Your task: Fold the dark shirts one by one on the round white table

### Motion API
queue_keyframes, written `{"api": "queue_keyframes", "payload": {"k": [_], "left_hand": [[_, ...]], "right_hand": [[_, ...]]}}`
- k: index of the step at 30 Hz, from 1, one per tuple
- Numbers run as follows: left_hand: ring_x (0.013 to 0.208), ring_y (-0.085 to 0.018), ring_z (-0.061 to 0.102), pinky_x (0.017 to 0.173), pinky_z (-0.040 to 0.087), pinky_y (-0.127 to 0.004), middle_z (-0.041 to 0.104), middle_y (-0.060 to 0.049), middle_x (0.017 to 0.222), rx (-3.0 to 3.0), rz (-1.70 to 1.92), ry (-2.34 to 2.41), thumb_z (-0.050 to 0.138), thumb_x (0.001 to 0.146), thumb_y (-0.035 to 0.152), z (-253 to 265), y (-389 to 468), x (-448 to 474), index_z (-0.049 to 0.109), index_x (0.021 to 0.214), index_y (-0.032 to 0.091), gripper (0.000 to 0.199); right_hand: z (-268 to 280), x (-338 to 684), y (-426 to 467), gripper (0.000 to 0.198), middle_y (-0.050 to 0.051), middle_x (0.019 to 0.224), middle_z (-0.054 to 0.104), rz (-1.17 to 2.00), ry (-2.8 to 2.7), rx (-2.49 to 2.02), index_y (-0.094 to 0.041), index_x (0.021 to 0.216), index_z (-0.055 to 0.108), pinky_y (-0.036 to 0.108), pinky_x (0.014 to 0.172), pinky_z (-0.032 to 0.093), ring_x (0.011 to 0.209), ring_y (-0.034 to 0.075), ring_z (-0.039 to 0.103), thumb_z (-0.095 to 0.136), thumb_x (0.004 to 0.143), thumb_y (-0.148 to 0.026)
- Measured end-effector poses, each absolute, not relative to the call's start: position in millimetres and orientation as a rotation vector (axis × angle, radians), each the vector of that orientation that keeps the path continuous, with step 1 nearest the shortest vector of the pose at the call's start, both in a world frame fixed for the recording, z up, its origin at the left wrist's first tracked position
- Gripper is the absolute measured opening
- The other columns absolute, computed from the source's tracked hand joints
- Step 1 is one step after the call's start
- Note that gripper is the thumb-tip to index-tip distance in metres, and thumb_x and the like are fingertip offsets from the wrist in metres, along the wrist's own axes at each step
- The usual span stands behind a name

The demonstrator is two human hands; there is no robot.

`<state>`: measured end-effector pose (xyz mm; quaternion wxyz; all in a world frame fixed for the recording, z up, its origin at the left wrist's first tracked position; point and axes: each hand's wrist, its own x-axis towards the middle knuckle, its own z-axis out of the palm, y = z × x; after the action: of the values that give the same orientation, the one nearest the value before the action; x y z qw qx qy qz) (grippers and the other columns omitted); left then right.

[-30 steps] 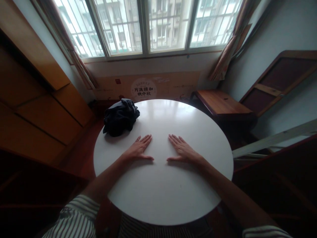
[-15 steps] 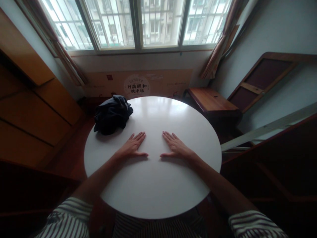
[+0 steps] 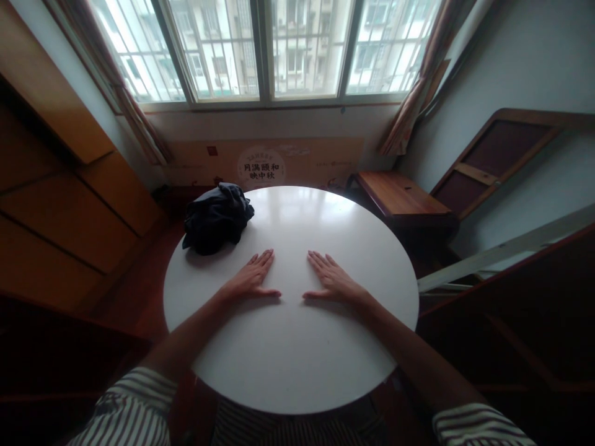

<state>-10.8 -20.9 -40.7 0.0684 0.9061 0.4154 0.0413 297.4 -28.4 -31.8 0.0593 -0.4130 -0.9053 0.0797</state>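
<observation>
Both palms lie face down on a round white table. On its left half my left hand rests flat, thumb stretched out toward the middle and fingers pointing away from me. My right hand mirrors it on the other side, also flat with the thumb apart. A gap of bare tabletop separates the two hands, and neither holds anything. Beyond my left hand, near the table's far left edge, sits a crumpled bundle of black cloth. It does not touch the hand; its exact kind cannot be made out.
A wooden bench or low table stands past the table's far right side. Behind is a long printed cardboard box under a barred window. A wooden cabinet lines the left; a pale rail slants at the right.
The whole view has shifted slightly, so the scene appears a little lower and further right. My hands stay flat in the same place on the table, and the cloth has not moved.
</observation>
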Motion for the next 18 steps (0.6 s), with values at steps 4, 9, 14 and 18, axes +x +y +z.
{"api": "queue_keyframes", "payload": {"k": [4, 9, 14, 18], "left_hand": [[0.151, -0.032, 0.011, 0.122, 0.012, -0.044, 0.010, -0.022, 0.162, 2.719, 0.149, 1.256, 0.045, 0.078, 0.085, -40, -21, -11, 0.010, 0.158, 0.007, 0.117], [0.151, -0.033, 0.013, 0.121, 0.014, -0.046, 0.012, -0.022, 0.162, 2.712, 0.136, 1.261, 0.046, 0.077, 0.085, -36, -23, -9, 0.014, 0.157, 0.007, 0.116], [0.151, -0.033, 0.014, 0.121, 0.013, -0.045, 0.014, -0.022, 0.162, 2.713, 0.140, 1.259, 0.046, 0.077, 0.085, -36, -22, -9, 0.015, 0.157, 0.009, 0.115], [0.148, -0.033, 0.025, 0.119, 0.022, -0.045, 0.026, -0.022, 0.159, 2.736, 0.235, 1.226, 0.049, 0.078, 0.082, -33, -22, -8, 0.029, 0.153, 0.009, 0.107]], "right_hand": [[-37, 299, -27, 0.122, 0.021, 0.161, 0.016, 0.225, -2.726, -1.227, -0.007, 0.158, 0.014, 0.051, 0.122, 0.013, 0.150, 0.034, 0.014, 0.041, 0.074, -0.090], [-43, 300, -24, 0.118, 0.021, 0.162, 0.017, 0.203, -2.708, -1.224, -0.009, 0.159, 0.012, 0.051, 0.122, 0.013, 0.150, 0.034, 0.016, 0.043, 0.076, -0.087], [-39, 300, -26, 0.116, 0.022, 0.161, 0.017, 0.221, -2.719, -1.230, -0.005, 0.157, 0.019, 0.051, 0.122, 0.013, 0.150, 0.034, 0.016, 0.040, 0.078, -0.087], [-36, 299, -26, 0.114, 0.023, 0.158, 0.028, 0.202, -2.670, -1.175, -0.005, 0.153, 0.031, 0.053, 0.119, 0.020, 0.147, 0.037, 0.025, 0.047, 0.075, -0.087]]}}
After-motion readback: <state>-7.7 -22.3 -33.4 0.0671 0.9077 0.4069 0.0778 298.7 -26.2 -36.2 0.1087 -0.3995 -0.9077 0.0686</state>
